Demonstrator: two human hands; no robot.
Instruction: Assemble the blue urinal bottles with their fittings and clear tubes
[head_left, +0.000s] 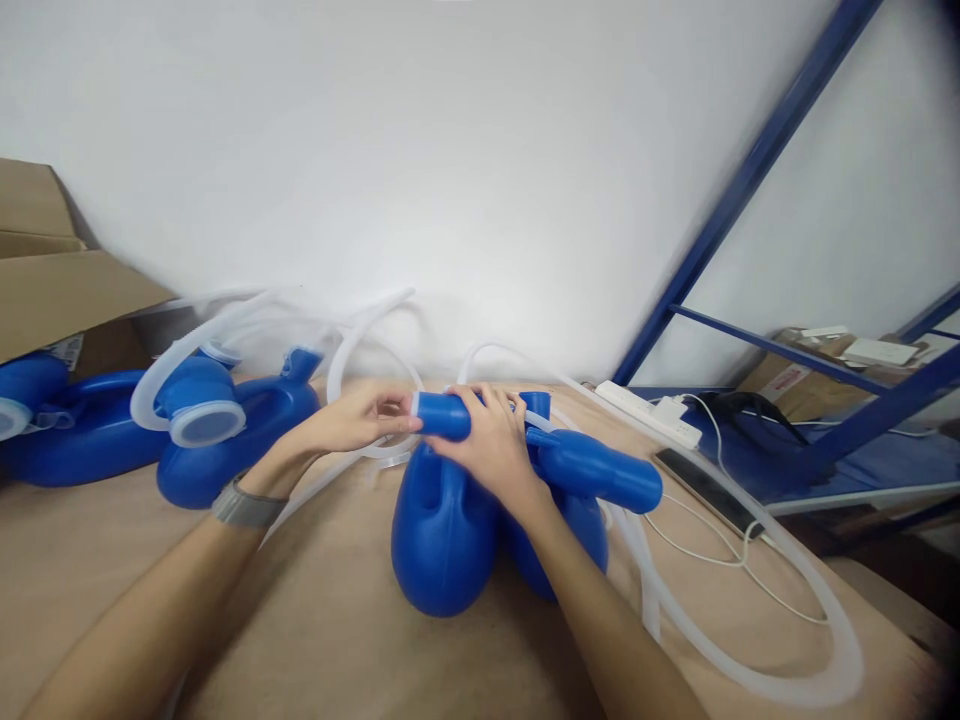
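In the middle of the table, a blue plastic urinal bottle (pixel 442 540) stands upright, its wide neck (pixel 441 415) pointing left. My right hand (pixel 491 440) is wrapped over that neck from above. With thumb and fingertips, my left hand (pixel 375 415) pinches the white cap (pixel 415 404) at the neck's open end; the fingers partly hide it. Right behind my right forearm is a second blue urinal bottle (pixel 581 530), its mouth piece (pixel 607 470) turned right. A translucent hose (pixel 795 690) loops on the right side.
More blue urinal bottles (pixel 199 470) with hoses (pixel 161 370) and white caps lie at left, beside a cardboard box (pixel 67 290). A white power strip (pixel 652 412), a phone (pixel 709 490) and cables lie at right. A blue metal frame (pixel 720 230) rises beyond the table's right edge.
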